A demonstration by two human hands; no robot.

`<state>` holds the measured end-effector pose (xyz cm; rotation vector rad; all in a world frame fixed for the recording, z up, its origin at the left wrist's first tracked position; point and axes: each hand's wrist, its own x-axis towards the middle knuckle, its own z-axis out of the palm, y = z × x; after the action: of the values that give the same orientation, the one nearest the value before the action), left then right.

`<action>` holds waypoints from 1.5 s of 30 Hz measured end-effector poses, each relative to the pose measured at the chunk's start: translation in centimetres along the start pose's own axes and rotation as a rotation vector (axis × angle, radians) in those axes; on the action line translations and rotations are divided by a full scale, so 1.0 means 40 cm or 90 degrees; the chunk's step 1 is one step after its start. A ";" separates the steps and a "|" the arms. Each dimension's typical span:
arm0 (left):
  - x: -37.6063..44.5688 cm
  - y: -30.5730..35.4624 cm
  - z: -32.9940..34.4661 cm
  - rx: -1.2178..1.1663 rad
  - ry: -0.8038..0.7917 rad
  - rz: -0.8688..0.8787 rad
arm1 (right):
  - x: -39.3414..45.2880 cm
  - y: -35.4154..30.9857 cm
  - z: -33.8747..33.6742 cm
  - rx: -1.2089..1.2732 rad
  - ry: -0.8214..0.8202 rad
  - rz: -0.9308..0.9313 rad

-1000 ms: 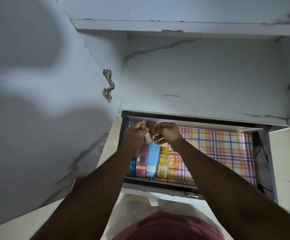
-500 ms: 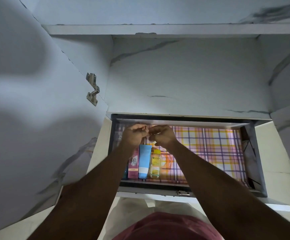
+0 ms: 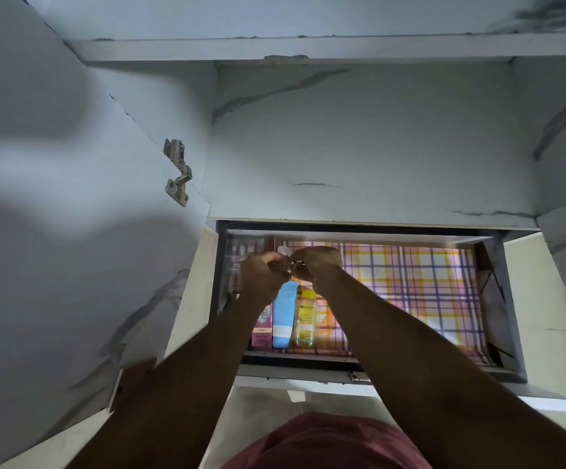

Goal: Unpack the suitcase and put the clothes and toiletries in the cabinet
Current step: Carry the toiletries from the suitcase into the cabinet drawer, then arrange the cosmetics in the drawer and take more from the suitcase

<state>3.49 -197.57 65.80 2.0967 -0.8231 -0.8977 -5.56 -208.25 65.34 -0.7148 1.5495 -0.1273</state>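
Cabinet (image 3: 359, 147) open, marble-look panels, door swung out on the left with its hinge (image 3: 177, 172) showing; landmark is the pulled-out drawer (image 3: 508, 299) at the bottom of the cabinet, lined with plaid paper (image 3: 410, 282). Toiletries sit in the drawer's left half: pink box (image 3: 263, 324) leftmost, blue tube (image 3: 283, 316) touching it, yellow bottle (image 3: 306, 319) just beside the tube, all lying lengthwise; more pale items at the drawer's back-left corner, too dim to name. Right half of the drawer shows only liner. Both hands meet over the drawer's back-left part, above the tube. Left hand (image 3: 263, 272) has fingers curled, pinching a small white item (image 3: 285, 250); right hand (image 3: 315, 264) curled too, fingertips pinching the same piece or something thin joined to it, cannot tell which. Step in hand, by my read: toiletry stage, fiddling with a small item before stowing it. Next move likely calls for lowering it into the free strip beside the yellow bottle without knocking the row. Suitcase and clothes not in view.
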 end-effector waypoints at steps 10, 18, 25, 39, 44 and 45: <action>0.008 -0.030 -0.067 0.172 0.069 0.109 | 0.053 0.062 0.050 -0.198 0.168 -0.201; -0.002 -0.033 -0.075 0.281 0.018 0.137 | 0.081 0.071 0.081 -0.195 0.131 -0.219; -0.018 -0.026 -0.072 0.288 0.005 0.112 | 0.108 0.086 0.060 -0.177 0.079 -0.196; -0.201 0.025 -0.121 0.079 0.104 -0.005 | -0.064 0.064 -0.067 -0.325 -0.080 -0.312; -0.349 0.014 -0.177 -0.033 0.143 -0.031 | -0.220 0.121 -0.033 -0.415 -0.113 -0.514; -0.387 0.008 -0.189 -0.064 0.156 -0.031 | -0.252 0.146 -0.018 -0.427 -0.122 -0.546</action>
<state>0.72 -183.38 75.17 2.0936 -0.5900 -0.6739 -8.90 -198.75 71.26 -1.8421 0.9960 -0.1657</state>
